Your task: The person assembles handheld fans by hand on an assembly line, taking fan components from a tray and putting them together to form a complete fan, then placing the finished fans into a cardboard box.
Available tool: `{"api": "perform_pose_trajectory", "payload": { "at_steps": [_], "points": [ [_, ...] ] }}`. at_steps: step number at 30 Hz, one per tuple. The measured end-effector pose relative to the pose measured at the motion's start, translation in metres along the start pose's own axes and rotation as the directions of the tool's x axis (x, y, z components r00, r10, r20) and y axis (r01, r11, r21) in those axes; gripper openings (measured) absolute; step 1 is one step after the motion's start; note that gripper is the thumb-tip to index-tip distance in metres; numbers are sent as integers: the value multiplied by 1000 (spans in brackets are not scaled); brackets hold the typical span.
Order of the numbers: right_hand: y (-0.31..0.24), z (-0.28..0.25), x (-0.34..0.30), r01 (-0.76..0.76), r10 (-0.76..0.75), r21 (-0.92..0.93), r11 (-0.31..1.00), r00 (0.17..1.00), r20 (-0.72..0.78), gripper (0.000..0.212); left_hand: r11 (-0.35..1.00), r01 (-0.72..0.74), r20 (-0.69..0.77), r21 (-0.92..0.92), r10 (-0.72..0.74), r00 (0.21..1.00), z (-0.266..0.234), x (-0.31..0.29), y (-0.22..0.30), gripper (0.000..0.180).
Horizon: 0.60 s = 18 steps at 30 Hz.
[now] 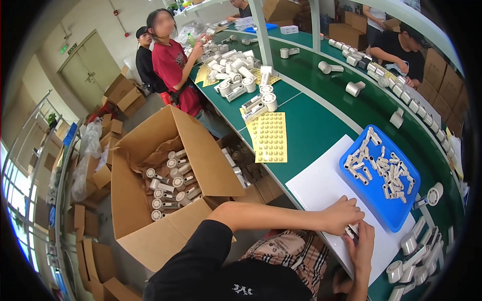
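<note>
My left hand [343, 216] and my right hand [362, 247] meet over a white sheet [314, 183] at the table's edge. Between their fingers is a small white part with a dark face [351, 232], partly covered by the fingers. The left fingers curl over its upper end, while the right thumb and fingers pinch it from the other side. Just beyond my hands, a blue tray [374, 208] overlaps the sheet and holds many small white pieces with dark spots [389, 168].
White devices with round heads [411, 256] lie close on my right; more fill an open carton [145, 251] at left. Yellow sticker sheets [271, 138] and a device pile [236, 72] lie farther up the table. A curved green conveyor [321, 85] carries devices. Several people work nearby.
</note>
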State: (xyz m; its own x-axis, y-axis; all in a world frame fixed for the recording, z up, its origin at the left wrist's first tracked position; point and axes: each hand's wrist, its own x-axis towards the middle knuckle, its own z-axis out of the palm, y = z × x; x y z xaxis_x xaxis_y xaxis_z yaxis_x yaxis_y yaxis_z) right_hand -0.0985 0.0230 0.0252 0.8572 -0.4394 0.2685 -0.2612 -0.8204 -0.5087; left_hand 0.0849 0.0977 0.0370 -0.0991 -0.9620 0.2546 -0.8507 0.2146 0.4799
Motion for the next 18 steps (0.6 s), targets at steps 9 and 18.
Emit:
{"api": "perform_pose_trajectory", "payload": {
  "at_steps": [9,18],
  "points": [
    [29,-17,1,-115,146,244,963,983,-115,56,993,-2,-32,-117,-2,999,12,34,-1,39],
    [-81,-167,0,62,-46,775,628,998,-42,39,982,173,180,69,-183,967,-23,-10,-10,48]
  ]
}}
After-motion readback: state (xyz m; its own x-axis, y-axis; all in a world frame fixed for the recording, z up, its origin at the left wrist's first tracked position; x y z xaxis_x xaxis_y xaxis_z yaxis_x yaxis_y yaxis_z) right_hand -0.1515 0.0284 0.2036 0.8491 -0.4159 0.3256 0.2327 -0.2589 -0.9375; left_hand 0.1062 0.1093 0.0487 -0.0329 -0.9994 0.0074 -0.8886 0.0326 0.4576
